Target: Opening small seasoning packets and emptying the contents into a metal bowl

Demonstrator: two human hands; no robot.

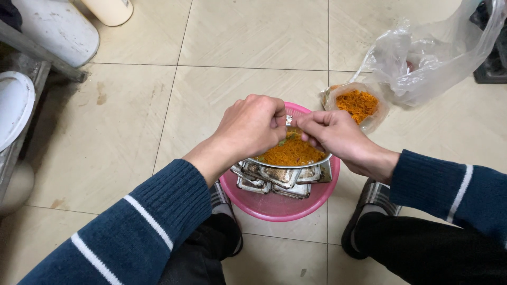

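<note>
Mid-frame, the left hand [252,126] and right hand [334,136] both pinch shut on a small silvery foil piece [288,121] directly above the shredded-orange-filled metal bowl [291,152] in the round pink plastic basin [280,203].

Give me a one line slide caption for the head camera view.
Both hands, left and right, meet over a metal bowl of orange shreds above a pink basin.
</note>
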